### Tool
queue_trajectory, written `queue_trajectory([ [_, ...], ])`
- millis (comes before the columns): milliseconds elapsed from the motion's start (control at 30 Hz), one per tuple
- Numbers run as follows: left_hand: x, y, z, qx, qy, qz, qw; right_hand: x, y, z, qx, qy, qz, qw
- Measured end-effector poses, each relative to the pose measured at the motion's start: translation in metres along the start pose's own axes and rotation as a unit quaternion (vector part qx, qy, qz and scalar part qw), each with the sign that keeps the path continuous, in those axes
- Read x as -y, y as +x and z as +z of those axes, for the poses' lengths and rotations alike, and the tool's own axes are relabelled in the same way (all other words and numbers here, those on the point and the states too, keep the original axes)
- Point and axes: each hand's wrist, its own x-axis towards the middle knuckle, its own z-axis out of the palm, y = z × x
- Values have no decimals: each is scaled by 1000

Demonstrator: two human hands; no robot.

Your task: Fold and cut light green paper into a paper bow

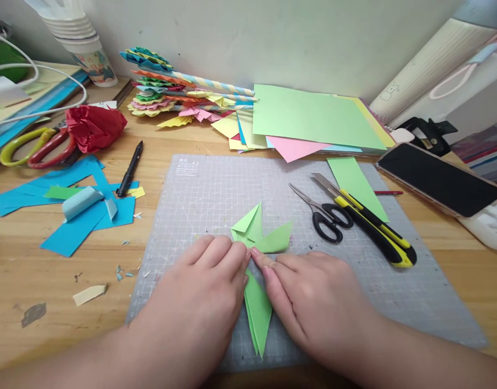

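Observation:
A folded light green paper (259, 308) lies on the grey cutting mat (216, 183), its pointed flaps spreading away from me and one long double point towards me. My left hand (210, 292) is curled over its middle, fingers closed against the paper; the fingertips are partly hidden. From the other side, my right hand (317, 297) presses its extended index finger on the centre fold, with the thumb beside it and the other fingers curled under. Black-handled scissors (327, 216) and a yellow-and-black utility knife (370, 227) rest on the mat to the right.
Blue paper strips (75, 229), a black pen (130, 168), and red and yellow scissors (49, 143) are on the left. Behind the mat lie paper pinwheel-like pieces on striped straws (216, 84) and stacked coloured sheets (313, 116). A phone (441, 178) is at right.

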Motion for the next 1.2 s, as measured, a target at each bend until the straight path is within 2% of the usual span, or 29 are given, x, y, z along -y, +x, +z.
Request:
queue_trajectory([
  [233, 0, 0, -2, -2, 24, 2, 1000, -13, -1, -11, 36, -6, 69, 997],
  [467, 2, 1, -3, 15, 7, -12, 1000, -23, -10, -16, 55, -39, 97, 993],
  [533, 3, 0, -4, 18, -37, -38, 998, -23, -10, -15, 46, -34, 85, 995],
  [667, 5, -2, -6, 16, -128, -106, 986, -18, -10, -13, -28, 1, 47, 998],
  [767, 7, -3, -6, 11, -150, -116, 982, -5, -10, -9, -50, 65, -9, 997],
  [833, 7, -4, -5, 5, -156, -114, 981, 3, -11, -4, -82, 65, -49, 993],
  [933, 7, -5, -3, -7, -160, -107, 981, 8, -12, 1, -72, 53, -96, 991],
  [1033, 8, -5, -2, -40, -162, -106, 980, 0, -12, -1, -58, 40, -149, 986],
  [1133, 10, -4, -2, -75, -162, -104, 978, -14, -10, -7, -51, 36, -162, 985],
  [1200, 12, -3, -1, -79, -159, -97, 979, -23, -9, -9, -49, 43, -155, 986],
])
